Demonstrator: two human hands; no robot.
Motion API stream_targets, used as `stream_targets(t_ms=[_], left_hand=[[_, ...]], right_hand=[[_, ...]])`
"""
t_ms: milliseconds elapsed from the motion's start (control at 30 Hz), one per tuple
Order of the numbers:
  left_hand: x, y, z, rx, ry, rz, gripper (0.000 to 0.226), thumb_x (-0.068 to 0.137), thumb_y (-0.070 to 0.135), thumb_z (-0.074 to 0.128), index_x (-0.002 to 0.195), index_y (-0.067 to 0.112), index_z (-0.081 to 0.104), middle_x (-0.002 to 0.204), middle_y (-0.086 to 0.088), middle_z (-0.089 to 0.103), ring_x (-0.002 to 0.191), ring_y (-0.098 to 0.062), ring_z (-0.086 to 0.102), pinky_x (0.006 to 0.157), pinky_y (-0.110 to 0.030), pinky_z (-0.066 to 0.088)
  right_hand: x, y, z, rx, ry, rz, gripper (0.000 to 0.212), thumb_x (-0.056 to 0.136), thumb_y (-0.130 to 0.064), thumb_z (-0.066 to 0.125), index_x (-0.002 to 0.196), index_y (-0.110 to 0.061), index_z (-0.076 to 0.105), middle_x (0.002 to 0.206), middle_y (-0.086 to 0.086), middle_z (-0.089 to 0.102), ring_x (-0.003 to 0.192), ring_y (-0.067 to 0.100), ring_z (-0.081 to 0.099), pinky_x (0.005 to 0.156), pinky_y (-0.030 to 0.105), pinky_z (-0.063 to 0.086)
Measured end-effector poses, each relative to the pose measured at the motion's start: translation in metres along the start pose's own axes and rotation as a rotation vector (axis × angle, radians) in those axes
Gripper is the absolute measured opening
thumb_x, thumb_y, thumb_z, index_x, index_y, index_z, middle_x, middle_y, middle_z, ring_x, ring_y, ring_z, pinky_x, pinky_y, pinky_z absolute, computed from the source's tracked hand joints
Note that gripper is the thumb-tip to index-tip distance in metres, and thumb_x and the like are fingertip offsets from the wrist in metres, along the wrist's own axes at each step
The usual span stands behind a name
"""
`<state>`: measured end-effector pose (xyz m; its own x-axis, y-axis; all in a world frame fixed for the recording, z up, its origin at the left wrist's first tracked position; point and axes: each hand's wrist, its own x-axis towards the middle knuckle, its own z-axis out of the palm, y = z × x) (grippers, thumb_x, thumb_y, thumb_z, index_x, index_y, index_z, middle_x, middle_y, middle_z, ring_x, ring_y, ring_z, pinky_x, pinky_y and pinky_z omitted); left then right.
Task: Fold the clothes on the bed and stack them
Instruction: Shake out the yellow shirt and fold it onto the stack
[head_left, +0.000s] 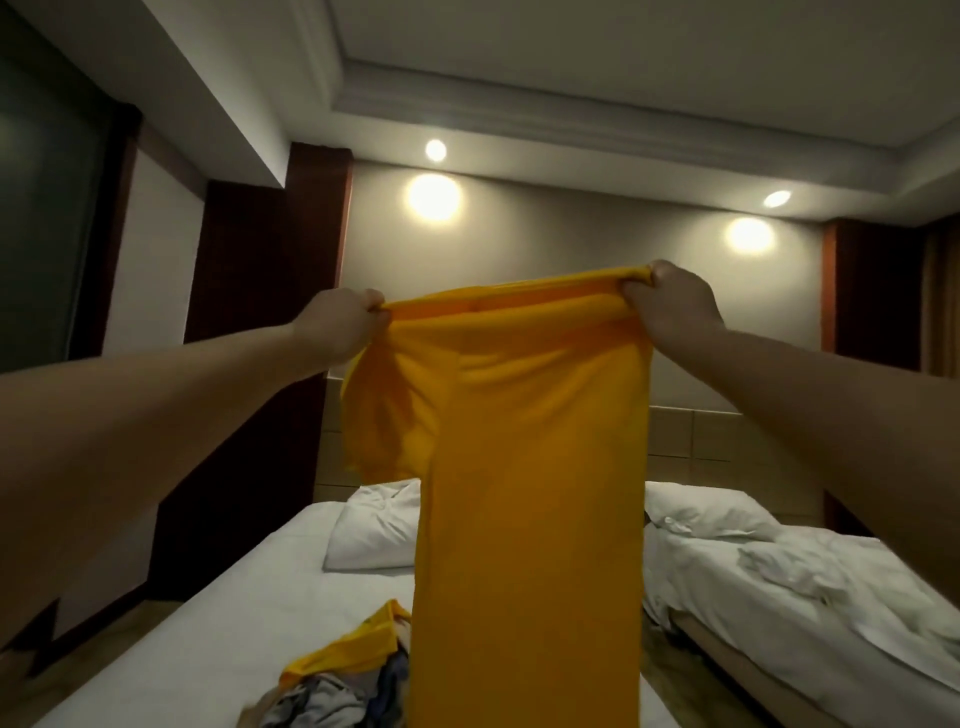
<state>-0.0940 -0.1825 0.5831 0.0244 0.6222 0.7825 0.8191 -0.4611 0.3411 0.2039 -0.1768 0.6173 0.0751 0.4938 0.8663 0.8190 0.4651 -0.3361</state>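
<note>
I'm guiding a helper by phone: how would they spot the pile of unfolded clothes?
Start at the left bed, the one with the smooth white sheet. Near its foot, beside the held-up yellow garment, lies the pile: the only crumpled heap there, yellow over grey and blue.

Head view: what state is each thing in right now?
Orange garment: held up, hanging over the bed.
Left hand: grips its top left edge.
Right hand: grips its top right edge.
Clothes pile: heaped on the bed, unfolded.
White duvet: rumpled.
Wall lights: on.
</note>
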Motion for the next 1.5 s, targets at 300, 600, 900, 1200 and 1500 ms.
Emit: stream_targets(t_ms=[300, 600, 900, 1200, 1500], left_hand=[[0.000, -0.085, 0.108, -0.170, -0.174, -0.198, 0.024, 0.097, 0.011, 0.039, 0.080, 0.009, 0.055, 0.082, -0.014, 0.056, 0.082, -0.032, 0.055, 0.077, -0.040, 0.043], [0.048, -0.141, 0.226, -0.152, -0.015, -0.258, 0.021, 0.096, 0.010, 0.039, 0.079, 0.007, 0.052, 0.074, -0.017, 0.055, 0.070, -0.031, 0.053, 0.063, -0.035, 0.044], [0.071, -0.079, 0.185, -0.069, 0.152, 0.064, 0.021, 0.099, 0.019, 0.039, 0.080, 0.014, 0.047, 0.072, -0.002, 0.048, 0.068, -0.019, 0.047, 0.058, -0.028, 0.033], [-0.164, -0.071, 0.177, 0.116, -0.250, 0.218, 0.038, 0.095, 0.024, 0.034, 0.109, -0.001, 0.059, 0.103, -0.024, 0.061, 0.092, -0.036, 0.059, 0.079, -0.045, 0.048], [-0.382, -0.080, 0.166, 0.144, -0.403, 0.131, 0.055, 0.086, 0.033, 0.028, 0.113, -0.002, 0.062, 0.111, -0.027, 0.062, 0.101, -0.040, 0.059, 0.083, -0.048, 0.048]], right_hand=[[-0.014, 0.073, 0.101, -0.042, -0.271, 0.197, 0.033, 0.100, -0.027, 0.040, 0.122, -0.004, 0.050, 0.123, 0.017, 0.054, 0.098, 0.026, 0.051, 0.075, 0.029, 0.036], [0.013, 0.131, 0.195, 0.050, -0.138, 0.249, 0.028, 0.101, -0.023, 0.038, 0.118, -0.004, 0.049, 0.108, 0.018, 0.056, 0.080, 0.024, 0.049, 0.065, 0.029, 0.032], [0.018, 0.125, 0.128, 0.073, 0.070, 0.111, 0.029, 0.093, -0.036, 0.046, 0.103, -0.010, 0.053, 0.092, 0.009, 0.050, 0.087, 0.029, 0.049, 0.072, 0.036, 0.035], [-0.231, 0.131, 0.085, -0.024, -0.077, 0.306, 0.030, 0.094, -0.040, 0.048, 0.114, -0.020, 0.059, 0.117, 0.010, 0.057, 0.113, 0.035, 0.047, 0.098, 0.051, 0.036], [-0.424, 0.109, 0.044, 0.222, -0.431, 0.213, 0.018, 0.087, -0.038, 0.050, 0.093, -0.021, 0.056, 0.086, 0.001, 0.056, 0.084, 0.020, 0.052, 0.069, 0.033, 0.041]])
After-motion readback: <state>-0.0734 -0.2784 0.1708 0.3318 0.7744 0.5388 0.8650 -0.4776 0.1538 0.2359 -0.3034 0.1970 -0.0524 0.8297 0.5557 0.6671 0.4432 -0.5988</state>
